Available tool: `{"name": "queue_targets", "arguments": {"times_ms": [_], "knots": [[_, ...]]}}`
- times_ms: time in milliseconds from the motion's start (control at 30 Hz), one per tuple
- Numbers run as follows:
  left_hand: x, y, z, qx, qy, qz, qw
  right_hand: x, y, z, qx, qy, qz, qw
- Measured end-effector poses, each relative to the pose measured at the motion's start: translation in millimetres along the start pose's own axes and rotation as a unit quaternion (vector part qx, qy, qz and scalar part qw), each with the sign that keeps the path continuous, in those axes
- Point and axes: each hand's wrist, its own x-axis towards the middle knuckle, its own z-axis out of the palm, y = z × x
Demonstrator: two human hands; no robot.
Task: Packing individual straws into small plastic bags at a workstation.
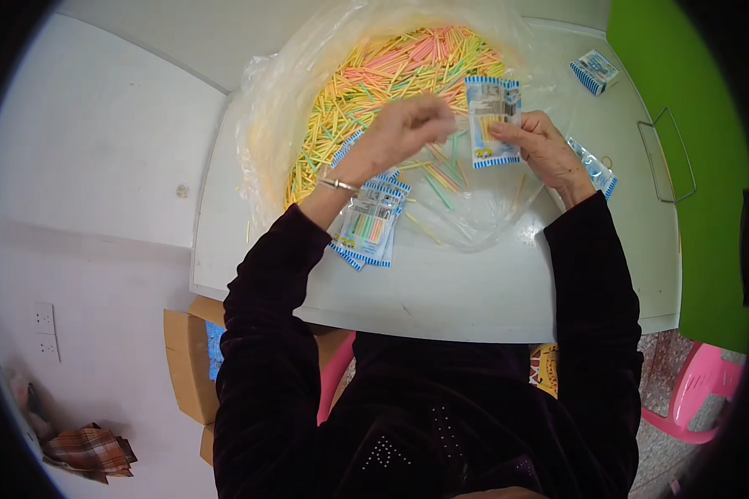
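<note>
My right hand (549,150) grips a small packet (495,125) by its right side, thumb across the front. The packet is clear with blue-and-white striped ends, and yellowish sticks show inside. Just left of it is my left hand (416,129), fingers bent and smeared by motion, so whatever they may hold cannot be made out. Behind and below my left hand spreads a big pile of thin pastel sticks (349,100) in pink, yellow and green, in a large clear plastic bag (266,108). Several similar packets (370,220) lie overlapped beneath my left wrist, coloured sticks visible in the top one.
Loose sticks (441,183) lie on the bag's near edge. On the white table (441,295), another packet (592,166) lies beyond my right wrist, with a small packet stack (594,71) at the far right. A wire stand (672,158) is by the green panel (682,166). A cardboard box (187,366) stands below left.
</note>
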Motion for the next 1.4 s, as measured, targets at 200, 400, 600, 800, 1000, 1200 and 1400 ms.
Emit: {"name": "queue_targets", "arguments": {"times_ms": [200,400,600,800,1000,1200,1400], "knots": [[-33,-21,21,0.419,-0.121,0.198,0.878,-1,1,11,0.039,-0.016,-0.001,0.999],[-46,-14,31,0.478,-0.148,0.227,0.835,0,3,14,0.039,-0.024,0.000,0.999],[-50,-6,39,0.562,-0.175,0.253,0.768,2,7,12,0.032,-0.016,-0.001,0.999],[-48,-6,36,0.527,-0.150,0.246,0.800,6,17,5,-0.006,-0.028,0.040,0.999],[-48,1,30,0.483,-0.120,0.207,0.842,6,15,6,0.012,-0.048,0.033,0.998],[-23,58,9,0.155,0.076,0.111,0.979,1,8,14,-0.001,-0.073,0.026,0.997],[2,41,5,0.011,0.168,0.109,0.980,0,9,23,-0.008,-0.090,0.035,0.995]]}}
